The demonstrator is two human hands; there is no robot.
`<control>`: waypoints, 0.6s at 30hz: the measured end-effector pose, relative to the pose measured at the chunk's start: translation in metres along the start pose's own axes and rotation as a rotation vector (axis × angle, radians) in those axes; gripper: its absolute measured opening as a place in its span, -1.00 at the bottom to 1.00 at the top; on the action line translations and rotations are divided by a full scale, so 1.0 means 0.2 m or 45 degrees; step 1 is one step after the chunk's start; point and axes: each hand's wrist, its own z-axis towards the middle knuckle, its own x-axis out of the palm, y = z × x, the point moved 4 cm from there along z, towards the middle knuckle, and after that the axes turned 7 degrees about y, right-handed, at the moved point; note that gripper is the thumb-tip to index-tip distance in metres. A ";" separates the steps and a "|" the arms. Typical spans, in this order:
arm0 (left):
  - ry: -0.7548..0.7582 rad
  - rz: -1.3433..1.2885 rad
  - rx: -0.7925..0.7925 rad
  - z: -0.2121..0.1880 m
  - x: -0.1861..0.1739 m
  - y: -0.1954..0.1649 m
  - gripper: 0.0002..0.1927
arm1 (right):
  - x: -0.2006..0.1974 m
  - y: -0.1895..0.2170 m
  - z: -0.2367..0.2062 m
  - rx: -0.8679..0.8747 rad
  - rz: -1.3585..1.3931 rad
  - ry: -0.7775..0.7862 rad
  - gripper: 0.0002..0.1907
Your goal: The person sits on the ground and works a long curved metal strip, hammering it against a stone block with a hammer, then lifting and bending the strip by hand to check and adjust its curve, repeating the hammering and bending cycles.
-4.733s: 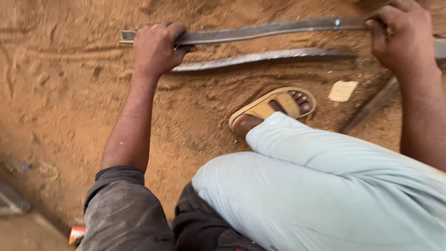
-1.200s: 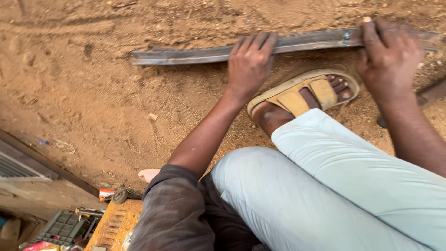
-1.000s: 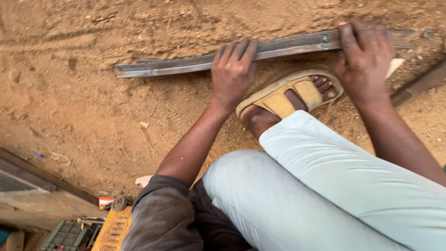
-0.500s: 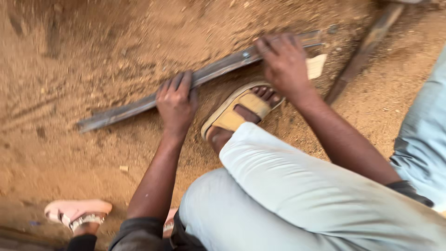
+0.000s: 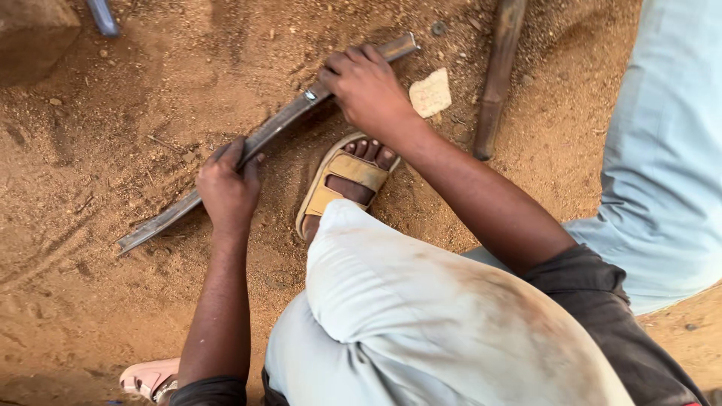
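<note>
– Where's the metal bar?

– On the sandy ground, slanting from 8 o'clock up to 1 o'clock, just beyond the sandal.

– And the hands?

– The left hand is closed around the bar's lower half. The right hand is clamped over its upper part, fingers curled.

– Anything nearby?

– A pale stone chip just beside the right hand, at 3 o'clock, and a wooden stick beyond.
</note>
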 end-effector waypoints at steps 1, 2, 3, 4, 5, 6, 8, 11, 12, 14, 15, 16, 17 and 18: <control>0.008 -0.013 -0.008 0.00 0.00 0.00 -0.70 | 0.02 0.00 0.01 0.007 -0.002 0.023 -0.64; 0.015 -0.027 -0.016 0.00 -0.01 0.00 -0.69 | 0.03 0.00 0.02 0.013 -0.005 0.046 -0.66; 0.049 -0.073 -0.088 0.00 0.00 0.00 -0.69 | 0.03 0.02 0.03 0.005 -0.029 0.039 -0.66; 0.082 -0.118 -0.162 0.00 0.00 0.01 -0.70 | 0.01 0.03 0.04 -0.005 -0.052 0.034 -0.65; 0.111 -0.165 -0.237 0.00 0.01 0.02 -0.70 | -0.01 0.04 0.04 -0.017 -0.079 0.027 -0.65; 0.082 -0.140 -0.184 0.00 0.00 0.01 -0.73 | -0.05 0.05 0.04 -0.034 -0.049 -0.021 -0.66; 0.019 -0.097 -0.082 0.00 -0.01 -0.01 -0.78 | -0.18 0.05 0.00 -0.073 0.002 -0.114 -0.69; -0.050 -0.066 -0.034 0.00 -0.02 -0.02 -0.72 | -0.39 -0.08 -0.10 -0.076 0.069 -0.240 -0.58; -0.040 -0.082 -0.066 -0.01 -0.01 -0.01 -0.72 | -0.44 -0.16 -0.14 -0.049 0.154 -0.197 -0.49; -0.022 -0.113 -0.117 -0.01 0.00 0.00 -0.71 | -0.45 -0.30 -0.20 0.072 0.023 -0.018 -0.42; 0.010 -0.118 -0.164 -0.01 0.01 0.01 -0.73 | -0.45 -0.34 -0.22 0.048 0.002 -0.014 -0.45; 0.042 -0.127 -0.209 -0.01 0.01 0.02 -0.75 | -0.43 -0.38 -0.23 0.026 -0.023 -0.010 -0.47; 0.078 -0.139 -0.256 -0.01 0.02 0.03 -0.77 | -0.41 -0.41 -0.24 0.006 -0.049 0.001 -0.49; 0.048 -0.159 -0.211 0.00 0.02 0.03 -0.76 | -0.38 -0.43 -0.25 0.018 -0.042 -0.002 -0.57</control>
